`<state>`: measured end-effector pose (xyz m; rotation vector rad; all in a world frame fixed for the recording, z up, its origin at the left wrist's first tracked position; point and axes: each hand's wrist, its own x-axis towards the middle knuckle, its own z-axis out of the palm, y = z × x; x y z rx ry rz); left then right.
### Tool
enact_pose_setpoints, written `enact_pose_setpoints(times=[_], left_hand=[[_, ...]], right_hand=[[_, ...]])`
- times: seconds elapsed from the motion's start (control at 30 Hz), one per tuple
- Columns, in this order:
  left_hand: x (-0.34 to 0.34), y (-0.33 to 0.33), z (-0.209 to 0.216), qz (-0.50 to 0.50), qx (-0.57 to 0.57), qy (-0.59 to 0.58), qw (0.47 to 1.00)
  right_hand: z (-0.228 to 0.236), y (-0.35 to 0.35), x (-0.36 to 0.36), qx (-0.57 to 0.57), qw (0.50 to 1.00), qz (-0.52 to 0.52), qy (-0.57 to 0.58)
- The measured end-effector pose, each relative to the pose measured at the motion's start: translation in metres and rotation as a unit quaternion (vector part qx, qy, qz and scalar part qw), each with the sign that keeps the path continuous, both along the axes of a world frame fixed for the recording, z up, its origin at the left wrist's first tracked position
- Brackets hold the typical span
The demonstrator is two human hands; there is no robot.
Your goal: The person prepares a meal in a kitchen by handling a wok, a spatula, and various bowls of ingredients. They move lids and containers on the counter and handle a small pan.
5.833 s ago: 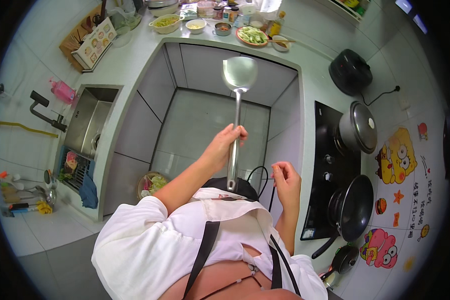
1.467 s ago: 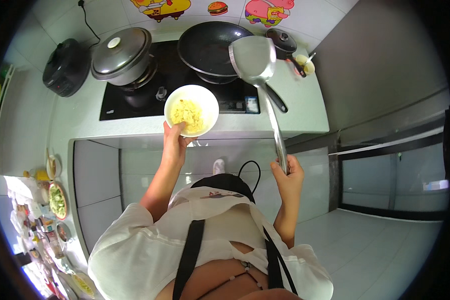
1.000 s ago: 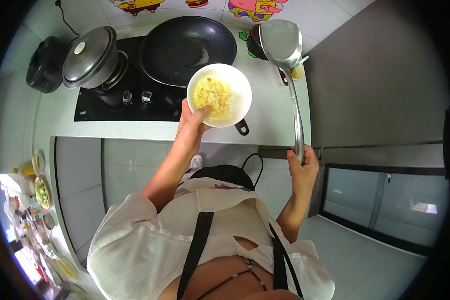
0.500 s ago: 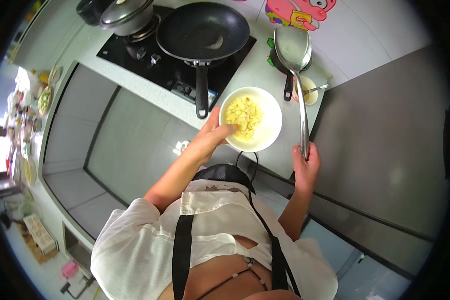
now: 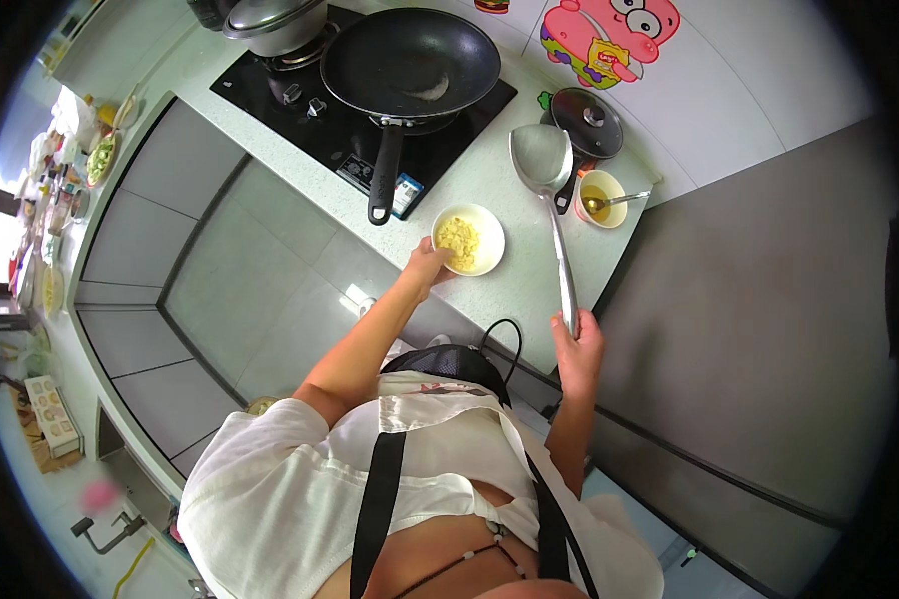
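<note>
My left hand [image 5: 429, 270] is closed on the rim of a small white bowl [image 5: 486, 238], thumb over the inside edge. Chopped pale-yellow pieces, perhaps garlic [image 5: 457, 244], lie in its left half. The bowl is at the counter's front edge; whether it rests there I cannot tell. In my right hand [image 5: 578, 349] is the handle end of a long metal wok spatula [image 5: 554, 215], its broad head pointing away over the counter. Beyond the bowl, a black frying pan [image 5: 410, 65] sits on the hob, handle toward me. A patch of liquid shows inside the pan.
The black glass hob [image 5: 270, 95] also carries a lidded grey pot [image 5: 275, 25]. At the right stand a small lidded black pan [image 5: 586, 120] and a cup [image 5: 601, 212] holding yellow liquid and a spoon. A tall grey panel [image 5: 739, 280] borders the counter's right end.
The bowl has moved lower, away from my face, and looks smaller. My right hand and the spatula have shifted left and down, uncovering the small lidded pan and cup.
</note>
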<state>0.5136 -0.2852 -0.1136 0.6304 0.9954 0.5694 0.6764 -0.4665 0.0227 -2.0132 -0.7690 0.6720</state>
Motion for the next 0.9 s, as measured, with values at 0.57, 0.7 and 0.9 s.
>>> enact_pose_setpoints(times=[0.57,0.7,0.9], left_hand=[[-0.048,0.009,0.009,0.038,-0.016,0.05,0.998],[-0.117,-0.011,0.032,0.125,-0.016,0.041,0.991],[-0.176,-0.021,0.1,0.184,0.105,0.016,0.977]], right_hand=[[0.027,0.03,-0.019,0.016,0.998,0.029,-0.051],[0.021,0.053,-0.038,0.115,0.99,0.068,-0.048],[0.055,0.105,-0.09,0.141,0.968,0.195,0.071]])
